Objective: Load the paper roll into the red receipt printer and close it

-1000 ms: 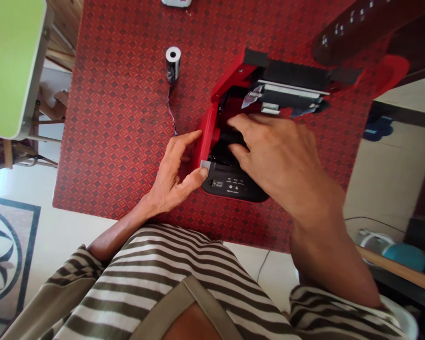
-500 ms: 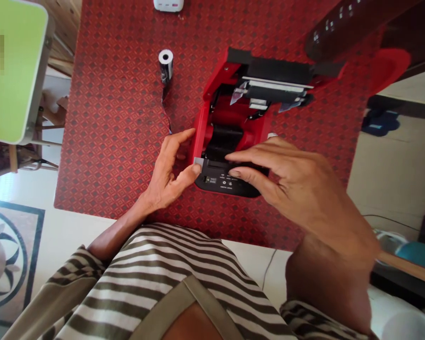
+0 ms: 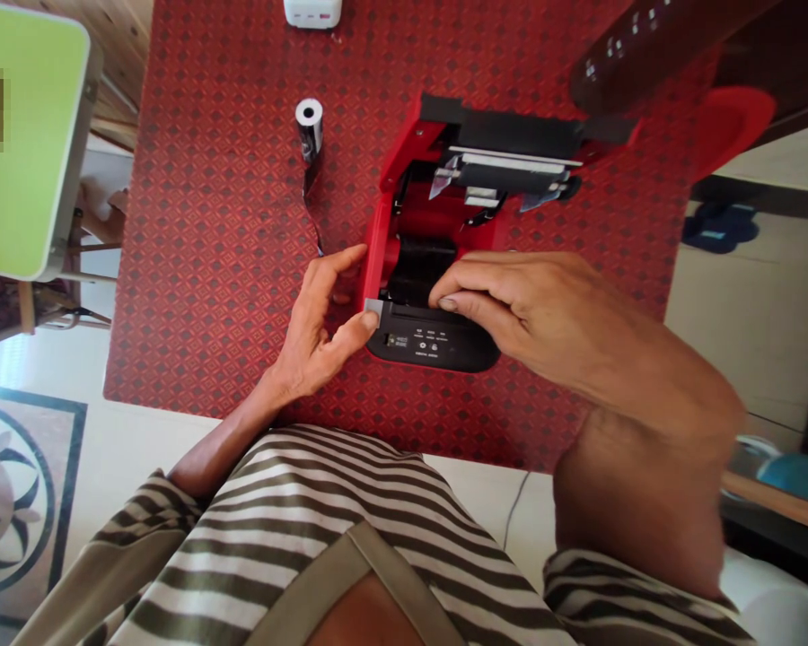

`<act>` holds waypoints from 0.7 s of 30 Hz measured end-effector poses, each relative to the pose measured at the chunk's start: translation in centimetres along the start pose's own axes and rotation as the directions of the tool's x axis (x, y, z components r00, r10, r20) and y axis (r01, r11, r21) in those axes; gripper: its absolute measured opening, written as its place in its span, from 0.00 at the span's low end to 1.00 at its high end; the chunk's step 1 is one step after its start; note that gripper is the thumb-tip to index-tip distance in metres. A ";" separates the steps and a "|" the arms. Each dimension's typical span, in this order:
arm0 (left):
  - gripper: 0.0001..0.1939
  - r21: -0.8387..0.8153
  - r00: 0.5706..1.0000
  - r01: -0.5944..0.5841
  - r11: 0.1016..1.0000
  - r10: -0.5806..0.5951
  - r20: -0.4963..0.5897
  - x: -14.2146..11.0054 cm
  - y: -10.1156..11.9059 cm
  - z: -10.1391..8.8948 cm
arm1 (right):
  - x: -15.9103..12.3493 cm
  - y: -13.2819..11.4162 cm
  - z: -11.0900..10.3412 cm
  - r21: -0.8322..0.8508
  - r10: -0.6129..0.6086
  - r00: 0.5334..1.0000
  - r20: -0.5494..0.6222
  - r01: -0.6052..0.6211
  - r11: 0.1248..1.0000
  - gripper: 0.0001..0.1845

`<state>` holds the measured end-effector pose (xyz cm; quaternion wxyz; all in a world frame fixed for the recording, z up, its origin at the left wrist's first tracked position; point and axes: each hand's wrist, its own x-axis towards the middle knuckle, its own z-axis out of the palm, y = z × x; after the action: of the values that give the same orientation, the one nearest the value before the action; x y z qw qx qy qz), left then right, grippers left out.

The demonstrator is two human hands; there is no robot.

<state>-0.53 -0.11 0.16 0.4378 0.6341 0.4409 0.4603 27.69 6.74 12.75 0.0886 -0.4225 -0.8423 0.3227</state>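
Right hand (image 3: 556, 336) has narrowed since the earlier frame, its fingertips pinching the front edge of the open red printer (image 3: 431, 348). Left hand (image 3: 313, 341) stays spread, its thumb on a grey tab (image 3: 373, 307) at the printer's near corner. Left of the printer, a paper roll (image 3: 309, 126) trails its strip across the red-patterned table (image 3: 208, 269).

A small red-and-black receipt printer (image 3: 431, 352) sits just below the middle of the frame, its lid swung wide open toward the top — the black roller and red paper bay lie exposed. Upper left of it, a narrow paper roll (image 3: 308, 126) stands on end, a loose strip trailing down toward the printer.
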 end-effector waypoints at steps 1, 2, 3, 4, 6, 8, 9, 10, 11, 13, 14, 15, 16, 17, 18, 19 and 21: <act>0.38 -0.007 1.000 0.010 1.000 -0.010 0.001 0.0 0.1 0.0 | 0.0 0.1 0.1 -0.011 0.007 1.000 0.005 -0.007 1.000 0.16; 0.38 -0.014 1.000 0.015 1.000 -0.015 0.001 0.0 0.2 0.0 | 0.0 0.2 0.3 -0.020 0.016 1.000 0.006 -0.016 1.000 0.15; 0.38 -0.020 1.000 0.018 1.000 -0.018 -0.001 0.0 0.2 0.0 | -0.1 0.3 0.5 -0.024 0.024 1.000 0.001 -0.024 0.999 0.15; 0.38 -0.025 1.000 0.019 1.000 -0.019 -0.003 0.0 0.3 0.0 | -0.3 0.4 0.7 -0.024 0.030 1.000 -0.008 -0.030 0.999 0.15; 0.37 -0.034 1.000 0.019 0.999 -0.019 -0.003 0.0 0.4 0.0 | -0.8 0.7 1.0 -0.005 0.020 0.999 -0.031 -0.020 1.000 0.16; 0.37 -0.037 1.000 0.023 0.999 -0.023 0.002 0.0 0.4 -0.1 | -1.4 0.8 1.2 0.035 0.009 0.999 -0.051 -0.007 0.999 0.16; 0.38 -0.036 1.000 0.028 0.999 -0.028 0.005 0.0 0.4 -0.1 | -1.5 0.7 1.2 0.058 0.013 0.999 -0.052 -0.010 0.998 0.15; 0.38 -0.036 0.999 0.035 0.999 -0.035 0.008 0.0 0.4 -0.2 | -1.7 0.5 1.1 0.078 0.029 0.998 -0.051 -0.025 0.997 0.15; 0.39 -0.035 0.999 0.042 0.999 -0.041 0.011 0.0 0.4 -0.2 | -1.7 0.3 0.9 0.094 0.051 0.998 -0.046 -0.047 0.994 0.15; 0.39 -0.034 0.999 0.050 0.998 -0.049 0.017 0.0 0.4 -0.2 | -1.6 -0.3 0.5 0.117 0.105 0.994 -0.030 -0.101 0.988 0.14; 0.39 -0.033 0.999 0.047 0.998 -0.047 0.019 0.0 0.4 -0.2 | -1.6 -0.6 0.4 0.127 0.130 0.991 -0.029 -0.126 0.984 0.13; 0.38 -0.031 0.999 0.041 0.999 -0.041 0.018 0.0 0.4 -0.2 | -1.5 -0.8 0.3 0.136 0.152 0.988 -0.037 -0.146 0.980 0.11; 0.38 -0.027 0.999 0.034 0.999 -0.033 0.016 0.0 0.3 -0.2 | -1.4 -1.0 0.2 0.143 0.170 0.984 -0.050 -0.161 0.976 0.10; 0.37 -0.021 1.000 0.023 1.000 -0.023 0.013 0.0 0.3 -0.1 | -1.4 -1.1 0.2 0.148 0.182 0.981 -0.070 -0.170 0.974 0.09; 0.37 -0.013 1.000 0.010 1.000 -0.010 0.009 0.0 0.2 -0.1 | -1.4 -1.1 0.3 0.150 0.186 0.978 -0.093 -0.171 0.974 0.09; 0.37 -0.003 1.000 -0.004 1.000 0.004 0.005 0.0 0.1 -0.1 | -1.5 -1.0 0.4 0.150 0.184 0.976 -0.115 -0.166 0.975 0.09; 0.37 0.022 1.000 -0.028 0.999 0.027 0.003 0.1 0.0 -0.1 | -1.7 -0.8 0.6 0.148 0.175 0.973 -0.151 -0.153 0.977 0.10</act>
<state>-0.66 -0.02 0.15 0.4249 0.6457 0.4366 0.4604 27.93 4.81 12.97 0.1585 -0.5088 -0.7706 0.3496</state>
